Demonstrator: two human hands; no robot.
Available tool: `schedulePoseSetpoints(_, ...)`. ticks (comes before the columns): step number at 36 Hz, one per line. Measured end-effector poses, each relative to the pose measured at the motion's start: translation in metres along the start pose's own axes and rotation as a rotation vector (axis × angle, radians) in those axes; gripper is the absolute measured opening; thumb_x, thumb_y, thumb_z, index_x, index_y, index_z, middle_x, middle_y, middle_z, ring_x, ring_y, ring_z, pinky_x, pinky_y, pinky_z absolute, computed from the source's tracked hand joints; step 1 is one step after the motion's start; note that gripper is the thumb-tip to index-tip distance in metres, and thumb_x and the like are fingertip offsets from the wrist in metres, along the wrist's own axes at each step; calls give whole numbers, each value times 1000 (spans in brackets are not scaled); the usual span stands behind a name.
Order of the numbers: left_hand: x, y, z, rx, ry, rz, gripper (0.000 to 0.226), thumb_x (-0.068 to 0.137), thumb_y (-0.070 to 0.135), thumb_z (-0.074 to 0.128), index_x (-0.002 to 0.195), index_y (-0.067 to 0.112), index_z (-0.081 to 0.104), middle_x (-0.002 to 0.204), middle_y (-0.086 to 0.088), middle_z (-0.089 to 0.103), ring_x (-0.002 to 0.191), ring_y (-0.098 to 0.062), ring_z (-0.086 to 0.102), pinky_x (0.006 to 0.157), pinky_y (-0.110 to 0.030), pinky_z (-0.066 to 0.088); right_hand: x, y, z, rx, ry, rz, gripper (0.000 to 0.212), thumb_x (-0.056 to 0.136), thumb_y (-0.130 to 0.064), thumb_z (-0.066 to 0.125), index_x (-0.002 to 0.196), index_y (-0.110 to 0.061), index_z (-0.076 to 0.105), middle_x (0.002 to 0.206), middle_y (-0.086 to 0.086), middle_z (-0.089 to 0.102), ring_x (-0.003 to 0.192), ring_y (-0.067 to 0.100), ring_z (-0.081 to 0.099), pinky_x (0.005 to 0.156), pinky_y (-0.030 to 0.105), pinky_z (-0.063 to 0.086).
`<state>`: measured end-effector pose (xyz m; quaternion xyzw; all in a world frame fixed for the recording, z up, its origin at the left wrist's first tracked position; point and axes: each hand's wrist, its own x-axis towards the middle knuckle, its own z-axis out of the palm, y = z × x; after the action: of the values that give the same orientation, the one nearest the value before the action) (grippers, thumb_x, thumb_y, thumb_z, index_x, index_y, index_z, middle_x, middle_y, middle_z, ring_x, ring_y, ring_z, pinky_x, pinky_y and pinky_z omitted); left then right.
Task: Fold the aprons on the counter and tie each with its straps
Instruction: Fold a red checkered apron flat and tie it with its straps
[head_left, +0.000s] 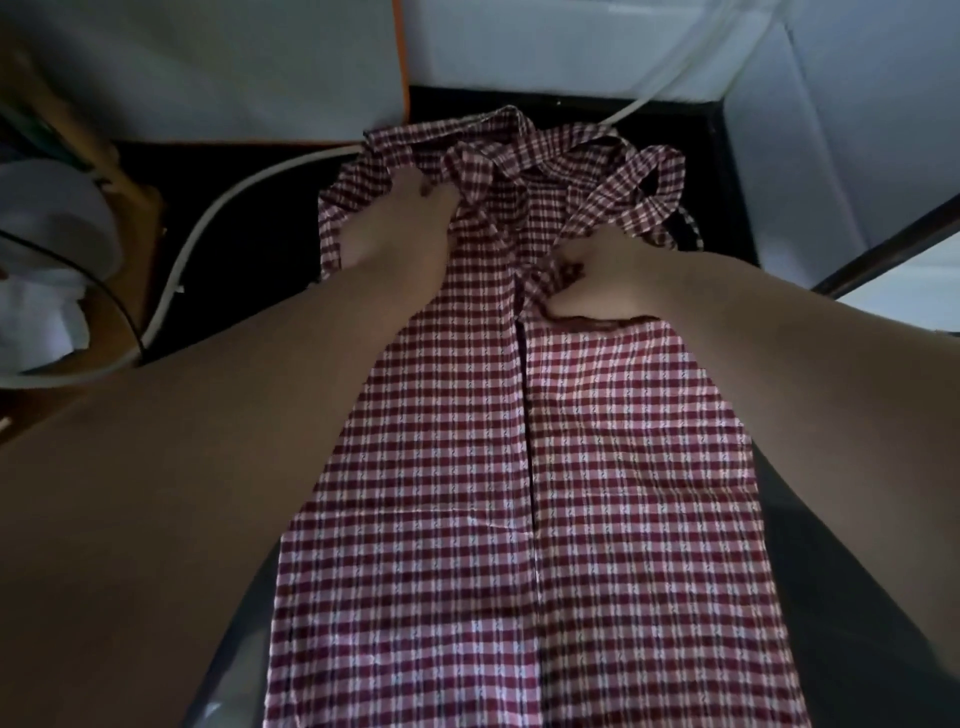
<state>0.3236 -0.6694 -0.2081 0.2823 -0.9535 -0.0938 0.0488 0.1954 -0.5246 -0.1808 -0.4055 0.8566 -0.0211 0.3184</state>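
Note:
A red-and-white checked apron (519, 493) lies lengthwise on the dark counter (260, 218), its two sides folded in so that their edges meet along a middle seam. Its straps (628, 176) lie bunched and looped at the far end. My left hand (400, 223) is at the apron's far left part, fingers curled into the bunched straps there. My right hand (597, 280) is at the far right, fingers curled and pinching a strap where it meets the folded edge.
A white hose or cable (208, 228) curves across the counter to the left of the apron. White cloth or a white object (47, 270) sits at the far left. Pale wall panels (519, 47) rise behind the counter and on the right.

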Motion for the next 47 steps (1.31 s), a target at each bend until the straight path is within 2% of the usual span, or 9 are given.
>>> schedulePoseSetpoints(7, -31, 5, 14, -114, -71, -28, 67, 95, 29, 55, 151, 19, 19, 158, -13, -10, 128, -29, 40, 100, -34, 43, 6, 3, 2, -52, 73, -85, 31, 95, -29, 55, 119, -10, 59, 121, 9, 55, 114, 26, 50, 86, 26, 36)
schedulePoseSetpoints(12, -56, 10, 26, -10, -87, 25, 56, 99, 42, 42, 147, 18, 30, 156, -13, 10, 134, -28, 32, 114, -43, 27, 13, 3, -4, -34, 271, -220, 25, 93, -15, 56, 95, 8, 67, 98, 20, 64, 92, 32, 58, 69, 24, 35)
schedulePoseSetpoints(16, -59, 13, 29, 119, -234, 52, 61, 99, 55, 17, 152, 25, 20, 159, -3, 15, 146, -23, 8, 117, -50, -9, 21, 0, 7, -46, 427, -187, 20, 94, -17, 53, 105, -4, 64, 110, 13, 62, 103, 28, 55, 80, 25, 36)
schedulePoseSetpoints(19, -63, 12, 29, 231, -326, 84, 73, 93, 65, 7, 154, 26, 2, 162, 1, -1, 148, -23, -9, 110, -52, -20, 16, 0, 21, 32, 417, -121, 46, 93, -18, 55, 137, -13, 42, 137, 17, 40, 123, 33, 42, 102, 34, 36)
schedulePoseSetpoints(22, -73, 15, 22, 280, -300, 82, 71, 94, 62, 8, 154, 25, 2, 162, -1, -3, 147, -24, -13, 110, -53, -20, -2, 0, 33, -38, 464, -83, 62, 94, -17, 52, 148, -18, 22, 151, 18, 19, 136, 34, 26, 113, 43, 26)
schedulePoseSetpoints(26, -97, 26, 9, 164, -221, 22, 60, 100, 49, 26, 153, 24, 14, 161, -2, 3, 148, -23, -7, 115, -48, -14, -34, 2, 52, -142, 603, -181, 41, 96, -21, 48, 136, -14, 46, 137, 14, 44, 127, 31, 40, 108, 43, 31)
schedulePoseSetpoints(32, -156, 46, 2, -38, -223, -69, 48, 100, 37, 36, 147, 27, 35, 158, 2, 19, 145, -21, 10, 119, -42, 7, -95, 2, 88, -64, 462, -226, 34, 97, -25, 46, 127, -12, 55, 123, 9, 58, 113, 26, 54, 101, 42, 40)
schedulePoseSetpoints(39, -256, 71, -6, -103, -201, -283, 49, 99, 41, 39, 147, 30, 36, 156, 4, 21, 142, -22, 17, 114, -43, 20, -189, 20, 130, -30, 259, -241, 47, 96, -39, 47, 135, -12, 49, 140, 10, 42, 118, 26, 51, 100, 38, 42)
schedulePoseSetpoints(47, -312, 90, 19, -39, -522, -381, 77, 89, 73, 23, 149, 41, -14, 156, 2, -30, 144, -28, -26, 115, -55, -13, -234, 41, 175, -193, -170, -127, 91, 82, -78, 33, 149, -36, -12, 154, 6, -31, 143, 31, -21, 113, 50, -15)
